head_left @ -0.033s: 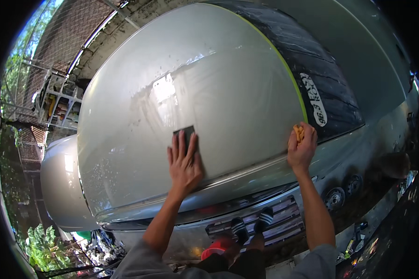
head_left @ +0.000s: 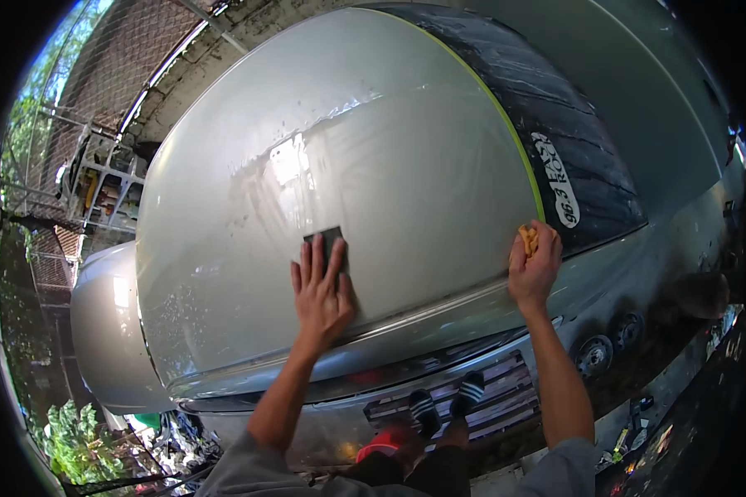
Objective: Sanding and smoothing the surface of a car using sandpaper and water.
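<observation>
Daylight, upper left bright | white glare on car roof (head_left: 427,178) | rim bent, corners black

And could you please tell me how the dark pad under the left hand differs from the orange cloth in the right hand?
The dark pad is flat and straight-edged, while the orange cloth is crumpled. The dark pad lies under the flattened left hand; the orange cloth is bunched in the closed right hand. Both are partly covered by a hand.
</observation>
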The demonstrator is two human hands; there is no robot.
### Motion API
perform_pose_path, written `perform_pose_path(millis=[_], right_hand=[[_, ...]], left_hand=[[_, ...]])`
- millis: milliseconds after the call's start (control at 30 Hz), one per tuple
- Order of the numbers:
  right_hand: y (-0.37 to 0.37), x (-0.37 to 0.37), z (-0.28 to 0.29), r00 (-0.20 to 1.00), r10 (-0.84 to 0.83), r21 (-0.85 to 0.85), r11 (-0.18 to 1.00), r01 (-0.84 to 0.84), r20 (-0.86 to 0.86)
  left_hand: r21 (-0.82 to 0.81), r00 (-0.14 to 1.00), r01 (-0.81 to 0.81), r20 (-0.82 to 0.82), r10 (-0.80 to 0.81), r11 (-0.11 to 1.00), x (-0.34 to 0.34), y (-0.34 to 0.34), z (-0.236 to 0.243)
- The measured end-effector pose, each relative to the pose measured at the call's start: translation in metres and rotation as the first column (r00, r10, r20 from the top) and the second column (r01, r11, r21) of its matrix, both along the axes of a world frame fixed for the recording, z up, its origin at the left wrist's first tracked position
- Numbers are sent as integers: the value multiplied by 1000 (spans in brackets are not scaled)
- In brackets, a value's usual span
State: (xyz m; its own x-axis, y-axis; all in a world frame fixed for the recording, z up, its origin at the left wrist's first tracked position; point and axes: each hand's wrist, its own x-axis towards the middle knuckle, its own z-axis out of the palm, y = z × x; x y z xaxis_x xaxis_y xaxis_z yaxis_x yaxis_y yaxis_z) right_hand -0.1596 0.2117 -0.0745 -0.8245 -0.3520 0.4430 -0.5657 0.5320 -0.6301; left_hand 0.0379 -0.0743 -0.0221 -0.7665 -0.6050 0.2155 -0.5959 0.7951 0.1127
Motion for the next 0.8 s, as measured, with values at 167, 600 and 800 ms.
perform_pose_path(millis=[167,600,800], right_hand=[[-31,18,7,996,33,-94,995,-25,81],[-10,6,3,999,-15,-10,1000,15,40],[-32,21,11,998,-5,-38,999,8,70]], left_hand=[[-81,991,-131,-15,130,988,-13,-96,37],[-44,995,78,-61,-81,996,-57,30,-10],[-131,991,100,-79,-111,986,-117,-48,12]])
